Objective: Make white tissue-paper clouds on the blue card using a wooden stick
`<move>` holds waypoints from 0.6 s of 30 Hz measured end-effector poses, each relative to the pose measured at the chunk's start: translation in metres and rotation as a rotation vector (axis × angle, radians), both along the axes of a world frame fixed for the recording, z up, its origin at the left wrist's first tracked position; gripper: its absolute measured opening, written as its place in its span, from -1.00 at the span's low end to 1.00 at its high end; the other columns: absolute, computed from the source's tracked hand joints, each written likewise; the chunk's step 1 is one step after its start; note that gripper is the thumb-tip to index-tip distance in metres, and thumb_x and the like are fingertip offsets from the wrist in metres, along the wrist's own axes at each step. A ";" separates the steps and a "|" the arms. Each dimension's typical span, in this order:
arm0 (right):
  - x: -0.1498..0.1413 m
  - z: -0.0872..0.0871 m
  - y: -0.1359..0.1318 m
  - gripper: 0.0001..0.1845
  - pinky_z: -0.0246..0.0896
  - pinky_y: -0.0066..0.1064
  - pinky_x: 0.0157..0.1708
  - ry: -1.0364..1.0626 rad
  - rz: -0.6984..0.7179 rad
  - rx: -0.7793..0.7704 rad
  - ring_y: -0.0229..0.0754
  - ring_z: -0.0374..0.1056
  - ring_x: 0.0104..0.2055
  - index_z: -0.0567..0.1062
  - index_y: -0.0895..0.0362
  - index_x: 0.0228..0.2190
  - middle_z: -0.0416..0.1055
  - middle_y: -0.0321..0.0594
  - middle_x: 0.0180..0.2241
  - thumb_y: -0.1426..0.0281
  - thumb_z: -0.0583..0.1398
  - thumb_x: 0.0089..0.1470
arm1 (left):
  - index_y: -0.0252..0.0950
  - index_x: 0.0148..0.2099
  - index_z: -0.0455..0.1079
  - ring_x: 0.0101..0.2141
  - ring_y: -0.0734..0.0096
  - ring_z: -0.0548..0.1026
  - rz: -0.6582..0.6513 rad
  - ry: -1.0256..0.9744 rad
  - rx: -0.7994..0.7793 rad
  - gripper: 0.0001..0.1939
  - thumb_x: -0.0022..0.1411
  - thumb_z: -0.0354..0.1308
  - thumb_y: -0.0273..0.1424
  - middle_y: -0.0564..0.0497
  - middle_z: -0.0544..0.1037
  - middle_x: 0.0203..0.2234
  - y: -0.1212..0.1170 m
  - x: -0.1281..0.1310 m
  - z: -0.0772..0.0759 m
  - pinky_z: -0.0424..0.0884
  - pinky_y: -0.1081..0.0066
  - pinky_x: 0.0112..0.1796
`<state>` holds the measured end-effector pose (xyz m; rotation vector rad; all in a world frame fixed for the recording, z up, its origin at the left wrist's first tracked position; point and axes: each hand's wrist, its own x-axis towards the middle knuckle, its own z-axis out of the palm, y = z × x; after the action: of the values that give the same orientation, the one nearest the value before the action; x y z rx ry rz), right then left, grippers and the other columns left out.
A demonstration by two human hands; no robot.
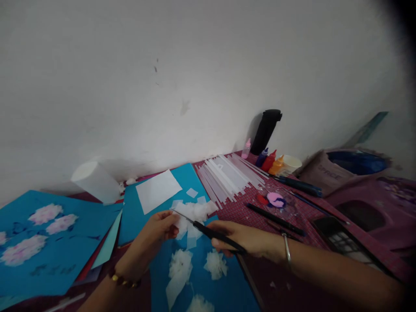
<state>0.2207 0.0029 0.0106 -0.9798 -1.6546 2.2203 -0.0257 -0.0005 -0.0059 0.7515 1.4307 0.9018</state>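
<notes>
My left hand (160, 227) is closed, pinching the edge of a thin white paper piece (183, 223) above the blue card. In my right hand (230, 236) are black-handled scissors (214, 234), seen nearly edge-on. Their narrow metal tip points left and reaches the fingers of my left hand. Whether the blades are apart cannot be made out. Crumpled white paper pieces (198, 211) lie just behind the tip. Nearer me, ruffled white paper flowers (216, 264) rest on a blue sheet (227, 286), one with a loose strip beside it.
At left lies a blue sheet (65, 260) with pinkish flowers near a white roll (95, 182). White strips (227, 175) cover the back middle. Paint bottles (269, 161), a paper cup (291, 164), a black bottle (266, 132), a pen (274, 219) and a phone (344, 242) are at right.
</notes>
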 end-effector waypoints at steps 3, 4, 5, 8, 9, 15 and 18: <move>-0.004 -0.004 0.001 -0.18 0.00 -0.53 -0.56 0.006 -0.017 0.022 -0.45 0.03 -0.53 0.34 0.25 -0.10 0.16 -0.38 -0.44 -0.11 0.31 -0.21 | -0.31 -0.45 0.38 -0.64 0.56 0.35 -0.006 0.010 -0.002 -0.76 -0.09 0.32 -0.28 0.14 0.39 -0.69 0.000 0.001 0.000 0.28 0.52 -0.55; -0.005 -0.006 0.001 -0.20 -0.01 -0.53 -0.58 0.000 -0.020 0.031 -0.45 0.03 -0.55 0.34 0.25 -0.11 0.16 -0.38 -0.45 -0.10 0.31 -0.21 | -0.31 -0.45 0.38 -0.64 0.56 0.35 -0.006 0.014 -0.002 -0.76 -0.09 0.32 -0.28 0.14 0.38 -0.69 0.000 0.002 0.001 0.28 0.52 -0.55; -0.005 -0.008 0.001 -0.21 0.00 -0.53 -0.60 -0.008 -0.022 0.039 -0.45 0.03 -0.56 0.35 0.24 -0.12 0.16 -0.39 -0.46 -0.10 0.31 -0.20 | -0.31 -0.46 0.38 -0.64 0.56 0.35 -0.005 0.020 -0.003 -0.76 -0.10 0.31 -0.28 0.14 0.38 -0.69 0.000 0.002 0.001 0.28 0.52 -0.55; -0.002 -0.014 0.002 -0.22 0.05 -0.52 -0.60 -0.023 -0.006 0.045 -0.45 0.07 -0.58 0.33 0.23 -0.11 0.18 -0.39 -0.46 -0.10 0.29 -0.18 | -0.31 -0.48 0.37 -0.65 0.55 0.35 -0.006 0.052 -0.002 -0.76 -0.12 0.31 -0.27 0.15 0.37 -0.70 0.001 0.003 0.001 0.29 0.50 -0.55; -0.001 -0.015 0.002 -0.22 0.05 -0.52 -0.59 -0.016 0.004 0.046 -0.45 0.08 -0.58 0.32 0.22 -0.10 0.18 -0.39 -0.46 -0.10 0.29 -0.17 | -0.31 -0.49 0.36 -0.65 0.54 0.35 -0.008 0.068 0.002 -0.76 -0.13 0.31 -0.27 0.14 0.37 -0.70 0.002 0.002 0.000 0.30 0.49 -0.55; 0.008 -0.024 0.006 -0.31 0.06 -0.53 -0.55 0.127 0.053 -0.073 -0.40 0.22 -0.51 0.31 0.23 -0.22 0.27 -0.31 -0.42 -0.12 0.24 -0.10 | -0.32 -0.32 0.48 -0.60 0.45 0.39 0.010 0.207 0.070 -0.69 -0.23 0.32 -0.41 0.08 0.47 -0.61 -0.003 -0.009 0.004 0.28 0.48 -0.55; 0.012 -0.029 0.007 -0.29 0.08 -0.52 -0.59 0.200 0.050 -0.181 -0.36 0.27 -0.53 0.30 0.22 -0.17 0.32 -0.28 -0.42 -0.12 0.24 -0.10 | -0.27 -0.12 0.49 -0.55 0.45 0.39 0.067 0.232 0.109 -0.51 -0.23 0.29 -0.48 0.07 0.54 -0.46 -0.015 -0.017 0.012 0.28 0.49 -0.53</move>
<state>0.2324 0.0102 -0.0182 -0.7327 -1.4280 2.4451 -0.0430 -0.0154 0.0065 0.9180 1.6277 0.9745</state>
